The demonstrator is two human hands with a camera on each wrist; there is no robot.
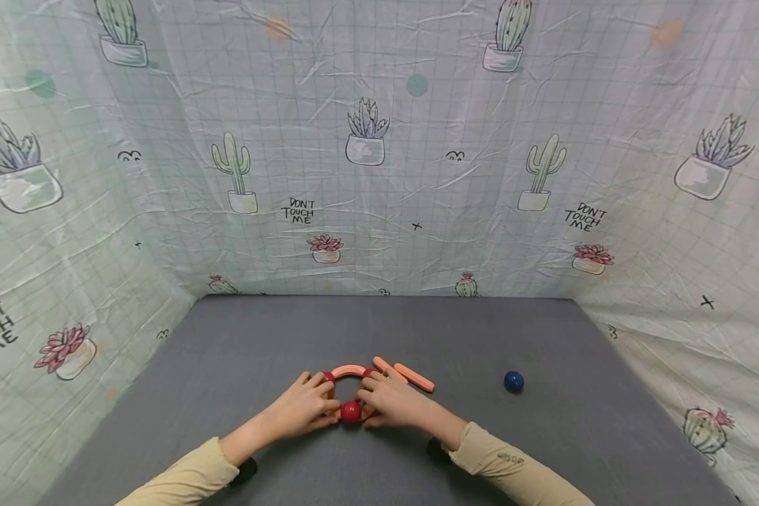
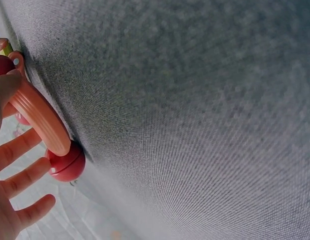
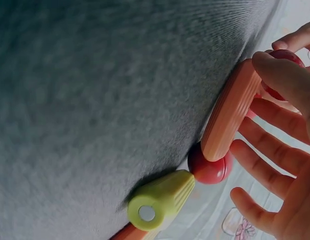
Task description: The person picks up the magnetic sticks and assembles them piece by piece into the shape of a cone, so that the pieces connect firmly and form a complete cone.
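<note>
A ring of curved orange rods and red balls lies on the grey table between both hands. Its far curved rod (image 1: 349,370) spans two red balls, while the near red ball (image 1: 351,412) sits between the hands. My left hand (image 1: 300,407) pinches the left curved rod (image 2: 42,117) beside that near ball, thumb on top and other fingers spread. On the opposite side, my right hand (image 1: 395,402) grips the right curved rod (image 3: 230,112), its thumb at the rod's near end. Red balls (image 2: 67,162) show at the far ends, partly hidden by fingers in the head view.
Two straight orange rods (image 1: 414,377) lie just beyond the right hand. A yellow-green piece with a silver end (image 3: 162,200) shows past the ring in the right wrist view. Farther right stands a blue ball (image 1: 514,381). A cactus-print cloth (image 1: 379,190) surrounds the table (image 1: 278,330).
</note>
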